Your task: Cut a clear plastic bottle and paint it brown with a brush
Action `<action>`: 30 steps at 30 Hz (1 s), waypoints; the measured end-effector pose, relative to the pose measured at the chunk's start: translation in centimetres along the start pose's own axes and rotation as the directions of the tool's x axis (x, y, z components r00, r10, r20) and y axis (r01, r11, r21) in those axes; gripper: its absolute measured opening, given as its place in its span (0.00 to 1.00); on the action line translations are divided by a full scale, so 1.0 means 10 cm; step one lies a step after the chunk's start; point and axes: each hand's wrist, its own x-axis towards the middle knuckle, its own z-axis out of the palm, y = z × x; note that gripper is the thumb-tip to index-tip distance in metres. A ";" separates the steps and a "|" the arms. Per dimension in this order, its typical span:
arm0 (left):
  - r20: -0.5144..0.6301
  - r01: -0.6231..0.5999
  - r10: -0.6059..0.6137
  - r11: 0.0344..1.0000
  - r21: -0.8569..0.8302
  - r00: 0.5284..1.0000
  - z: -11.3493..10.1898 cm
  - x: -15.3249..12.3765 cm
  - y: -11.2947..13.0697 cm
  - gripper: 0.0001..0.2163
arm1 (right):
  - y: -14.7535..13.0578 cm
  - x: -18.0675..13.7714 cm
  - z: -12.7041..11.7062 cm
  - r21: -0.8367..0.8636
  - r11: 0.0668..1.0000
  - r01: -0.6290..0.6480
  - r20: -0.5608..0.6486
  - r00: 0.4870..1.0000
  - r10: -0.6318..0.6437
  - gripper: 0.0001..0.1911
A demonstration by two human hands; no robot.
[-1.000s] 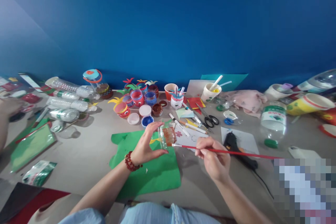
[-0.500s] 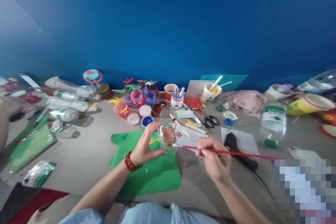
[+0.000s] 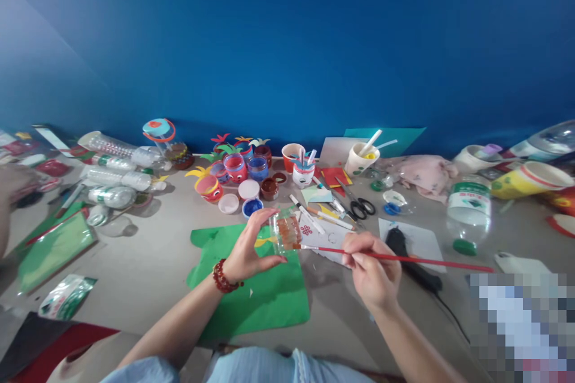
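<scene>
My left hand (image 3: pixel 252 251) grips a clear plastic bottle piece (image 3: pixel 284 231) between thumb and fingers, lying sideways above a green foam sheet (image 3: pixel 265 299). Brown-orange paint coats part of the plastic. In my right hand (image 3: pixel 374 269) is a paintbrush (image 3: pixel 422 260) with a long red handle, held like a pen. Its bristle tip meets the painted side of the plastic, near the lower edge. Just beyond my left hand stand an open jar of blue paint (image 3: pixel 252 208) and a jar of brown paint (image 3: pixel 270 188).
Small decorated cups (image 3: pixel 235 167) cluster behind the paint jars. Scissors (image 3: pixel 362 208), markers (image 3: pixel 309 215) and a black glue gun (image 3: pixel 411 260) with a cord lie right of centre. Plastic bottles (image 3: pixel 112 196) lie at left; a cut bottle (image 3: pixel 469 212) stands at right. Another person's arm (image 3: pixel 13 191) shows at the far left edge.
My right hand and the paintbrush have shifted slightly to the right, the tip sliding a little along the plastic. My left hand has stayed nearly still with the bottle piece.
</scene>
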 end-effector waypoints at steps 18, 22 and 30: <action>0.007 -0.016 0.016 0.999 0.033 1.000 0.01 0.03 0.03 0.40 | 0.03 -0.06 0.05 0.012 1.000 0.024 0.099 0.995 -0.025 0.09; 0.018 0.002 -0.003 1.000 0.022 1.000 0.01 0.03 0.05 0.40 | 0.04 -0.07 0.03 -0.008 1.000 0.002 0.141 0.990 -0.001 0.09; 0.002 0.032 -0.032 0.999 -0.005 0.999 -0.01 0.01 0.03 0.41 | -0.02 0.05 -0.01 0.003 0.997 0.080 -0.034 0.996 -0.080 0.09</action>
